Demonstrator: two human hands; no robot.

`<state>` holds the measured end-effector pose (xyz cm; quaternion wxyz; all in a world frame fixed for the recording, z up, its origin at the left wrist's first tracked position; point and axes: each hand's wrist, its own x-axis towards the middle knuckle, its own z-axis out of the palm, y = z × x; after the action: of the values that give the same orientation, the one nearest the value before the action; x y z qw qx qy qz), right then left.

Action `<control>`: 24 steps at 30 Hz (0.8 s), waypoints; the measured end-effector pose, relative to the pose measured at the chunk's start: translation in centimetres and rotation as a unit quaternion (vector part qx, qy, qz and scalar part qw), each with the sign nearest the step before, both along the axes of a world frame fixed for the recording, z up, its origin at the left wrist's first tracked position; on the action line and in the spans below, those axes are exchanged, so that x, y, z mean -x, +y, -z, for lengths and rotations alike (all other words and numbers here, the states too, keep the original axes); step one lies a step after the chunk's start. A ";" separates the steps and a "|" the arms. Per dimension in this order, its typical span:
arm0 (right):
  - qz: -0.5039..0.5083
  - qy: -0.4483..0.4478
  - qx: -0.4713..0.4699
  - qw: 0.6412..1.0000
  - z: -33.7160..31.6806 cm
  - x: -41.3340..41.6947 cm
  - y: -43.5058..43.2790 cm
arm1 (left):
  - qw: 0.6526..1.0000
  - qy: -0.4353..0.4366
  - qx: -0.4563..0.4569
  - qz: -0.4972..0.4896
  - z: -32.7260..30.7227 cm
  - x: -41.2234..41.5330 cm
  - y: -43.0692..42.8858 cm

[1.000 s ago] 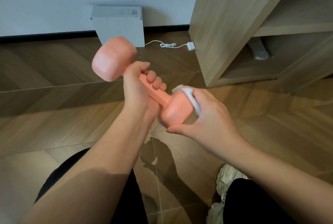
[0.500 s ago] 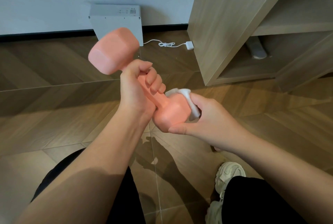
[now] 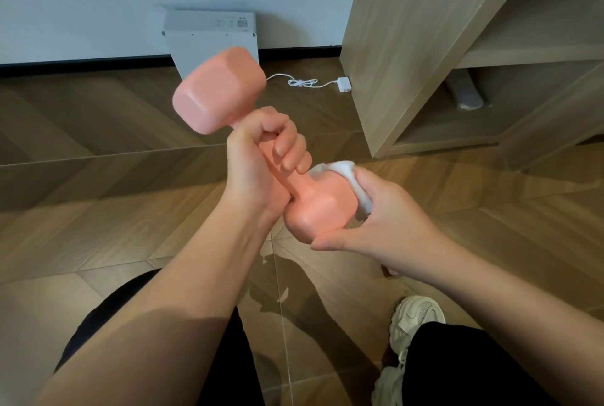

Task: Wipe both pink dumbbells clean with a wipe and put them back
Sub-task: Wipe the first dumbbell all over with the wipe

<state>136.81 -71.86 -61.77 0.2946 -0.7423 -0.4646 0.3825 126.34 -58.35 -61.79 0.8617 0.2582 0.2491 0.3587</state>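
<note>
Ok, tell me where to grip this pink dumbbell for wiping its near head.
The narrow handle of the pink hex-headed dumbbell, from the left, as the left hand does: fingers wrap fully round it, and that leaves the near head free for the white wipe in the right hand.

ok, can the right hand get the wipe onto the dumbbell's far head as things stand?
Probably yes. The far head is bare in open air; the left hand grips only the handle, so the right hand with the wipe seems unobstructed.
</note>
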 end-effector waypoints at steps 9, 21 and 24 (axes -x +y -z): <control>0.009 -0.027 -0.002 1.000 -0.5 -0.2 0.4 | 1.000 -0.014 0.004 -0.010 0.1 0.0 0.3; 0.014 0.173 -0.006 0.985 0.4 -0.9 0.1 | 0.995 0.069 0.053 -0.047 0.4 -0.8 0.1; 0.019 0.025 -0.012 0.999 0.6 -0.4 0.2 | 0.981 0.121 0.128 -0.083 1.0 -0.7 0.1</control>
<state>137.25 -71.65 -62.37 0.3221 -0.7377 -0.4472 0.3899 127.00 -58.27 -62.81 0.8185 0.1657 0.4157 0.3602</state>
